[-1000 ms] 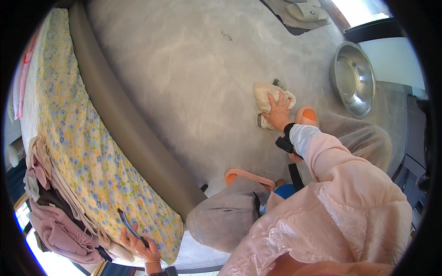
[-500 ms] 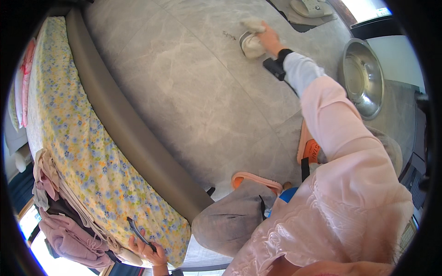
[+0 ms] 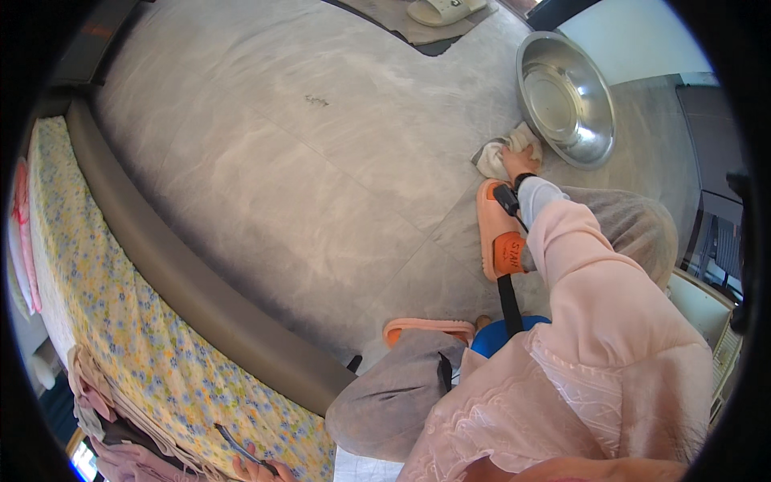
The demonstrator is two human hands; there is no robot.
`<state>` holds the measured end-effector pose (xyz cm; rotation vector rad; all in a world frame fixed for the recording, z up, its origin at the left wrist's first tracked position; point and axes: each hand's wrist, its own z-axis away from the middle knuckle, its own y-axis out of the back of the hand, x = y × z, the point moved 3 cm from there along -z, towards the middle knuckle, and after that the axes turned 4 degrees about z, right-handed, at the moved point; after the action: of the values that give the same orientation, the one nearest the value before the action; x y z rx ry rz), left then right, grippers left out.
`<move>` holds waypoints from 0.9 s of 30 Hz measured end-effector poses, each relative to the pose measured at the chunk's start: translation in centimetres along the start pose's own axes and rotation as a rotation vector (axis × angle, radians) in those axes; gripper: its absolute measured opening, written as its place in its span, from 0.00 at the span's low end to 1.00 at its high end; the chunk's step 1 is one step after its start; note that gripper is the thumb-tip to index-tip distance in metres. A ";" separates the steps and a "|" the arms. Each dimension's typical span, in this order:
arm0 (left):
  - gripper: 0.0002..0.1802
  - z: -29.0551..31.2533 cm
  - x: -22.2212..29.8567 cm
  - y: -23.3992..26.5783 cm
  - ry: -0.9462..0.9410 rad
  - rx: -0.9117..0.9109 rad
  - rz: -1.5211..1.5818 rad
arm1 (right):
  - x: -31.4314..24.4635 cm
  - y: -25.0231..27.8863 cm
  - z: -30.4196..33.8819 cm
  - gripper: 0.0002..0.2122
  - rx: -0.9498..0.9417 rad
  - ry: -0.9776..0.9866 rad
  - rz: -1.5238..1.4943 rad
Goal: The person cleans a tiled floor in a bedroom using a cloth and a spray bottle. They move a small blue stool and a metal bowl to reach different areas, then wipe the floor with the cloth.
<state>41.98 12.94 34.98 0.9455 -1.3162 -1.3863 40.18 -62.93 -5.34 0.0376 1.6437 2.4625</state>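
Note:
My right hand presses a crumpled whitish cloth to the grey floor beside a steel basin. Its fingers are bent over the cloth, and a dark edge shows on the cloth's left side. A black band and a small black device sit at that wrist. At the bottom left, my left hand is by the flowered bed cover, partly cut off by the picture's edge. A slim, dark, bar-like object lies across its fingers; its kind is unclear.
The brown padded bed edge runs along the left. My feet wear orange slippers. A small dark mark shows on the floor. A pale slipper lies on a grey mat at the back. Clothes are heaped on the bed.
My right hand has brought the cloth from the far floor nearer to me, to just beside the basin. The view has shifted. My left hand stays by the bed cover.

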 end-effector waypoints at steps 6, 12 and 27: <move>0.07 -0.3 -0.4 -0.3 0.074 0.005 0.066 | -8.5 -0.1 -1.1 0.45 0.058 0.241 0.140; 0.09 -1.2 1.2 1.0 -0.152 -0.138 -0.285 | -19.1 -5.2 3.9 0.36 0.161 0.779 0.211; 0.05 -1.4 1.5 0.8 -0.131 0.041 -0.078 | -21.6 -7.9 17.0 0.22 -0.486 0.913 -0.677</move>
<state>43.07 11.17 35.71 0.9552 -1.4236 -1.5073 64.56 -48.02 -4.26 -1.5947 0.8988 2.2951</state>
